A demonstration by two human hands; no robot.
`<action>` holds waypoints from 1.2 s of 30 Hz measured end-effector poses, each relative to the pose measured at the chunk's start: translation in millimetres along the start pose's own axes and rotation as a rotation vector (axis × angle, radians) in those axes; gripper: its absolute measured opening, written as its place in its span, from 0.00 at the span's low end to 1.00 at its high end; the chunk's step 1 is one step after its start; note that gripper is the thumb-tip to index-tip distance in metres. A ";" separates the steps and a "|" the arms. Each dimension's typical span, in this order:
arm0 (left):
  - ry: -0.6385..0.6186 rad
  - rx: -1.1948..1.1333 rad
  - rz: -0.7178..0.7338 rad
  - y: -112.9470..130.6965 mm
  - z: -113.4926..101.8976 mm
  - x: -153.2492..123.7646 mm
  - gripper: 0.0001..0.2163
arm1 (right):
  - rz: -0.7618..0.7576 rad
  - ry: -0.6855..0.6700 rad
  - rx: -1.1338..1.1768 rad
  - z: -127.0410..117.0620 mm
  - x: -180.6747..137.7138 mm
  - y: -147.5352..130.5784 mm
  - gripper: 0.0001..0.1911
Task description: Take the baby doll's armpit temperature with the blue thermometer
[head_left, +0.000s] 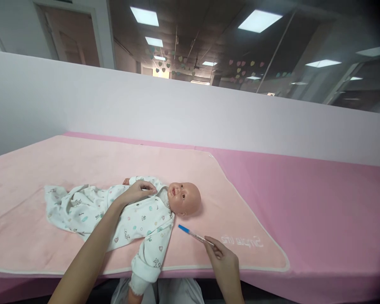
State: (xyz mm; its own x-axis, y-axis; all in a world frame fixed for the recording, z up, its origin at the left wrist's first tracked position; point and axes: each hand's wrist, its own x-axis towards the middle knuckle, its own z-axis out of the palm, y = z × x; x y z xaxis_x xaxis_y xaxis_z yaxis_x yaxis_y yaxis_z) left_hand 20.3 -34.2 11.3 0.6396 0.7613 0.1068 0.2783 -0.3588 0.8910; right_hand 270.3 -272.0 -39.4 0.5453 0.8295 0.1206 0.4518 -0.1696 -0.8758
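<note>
A baby doll (183, 198) lies on its back with its head to the right. It wears a white printed gown (136, 219) that covers it down past the legs. My left hand (141, 190) rests over the doll's chest, fingers curled together at the gown's neck opening, seemingly pinching the cloth edge. In my right hand (220, 253), thumb and fingers close on the lower end of a slim pen-like stick (194, 235) with a blue cap. Its blue end points up and left, near the doll's shoulder. Whether it is a pen or a thermometer I cannot tell.
A peach blanket (91, 156) with pale edging and lettering lies under the doll, over a pink table cover (319, 219). One doll arm hangs past the near edge, by my lap. Behind stands a low white wall (190, 114) with glass above it.
</note>
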 end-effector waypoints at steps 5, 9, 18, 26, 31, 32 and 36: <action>-0.099 -0.006 0.084 0.9 -3.0 -1.8 0.12 | -0.391 0.139 -0.410 13.7 -0.6 4.1 0.18; -0.100 -0.007 0.107 0.8 -3.2 -2.2 0.12 | -0.526 0.193 -0.494 28.6 5.1 -14.1 0.16; -0.119 -0.062 0.108 3.0 -3.3 -1.7 0.10 | -0.538 -0.049 -0.207 121.9 30.3 -111.3 0.15; -0.099 -0.076 0.086 3.1 -2.3 1.0 0.11 | -0.433 0.068 0.118 147.9 41.4 -101.2 0.15; -0.144 -0.061 0.099 2.9 -2.9 0.3 0.10 | -0.376 0.062 0.208 149.1 39.5 -99.9 0.14; -0.152 -0.054 0.107 2.6 -3.0 0.1 0.10 | -0.366 0.041 0.209 149.1 39.9 -100.2 0.14; -0.175 -0.045 0.108 0.7 -2.4 0.1 0.10 | -0.366 0.003 0.186 148.2 41.2 -100.6 0.14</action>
State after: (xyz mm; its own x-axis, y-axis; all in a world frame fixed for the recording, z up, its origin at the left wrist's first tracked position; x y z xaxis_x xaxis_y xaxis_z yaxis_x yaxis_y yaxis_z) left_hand 18.9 -33.0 12.9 0.7794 0.6133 0.1277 0.1722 -0.4057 0.8976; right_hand 142.6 -141.9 -15.6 0.3745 0.8158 0.4407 0.4808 0.2355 -0.8446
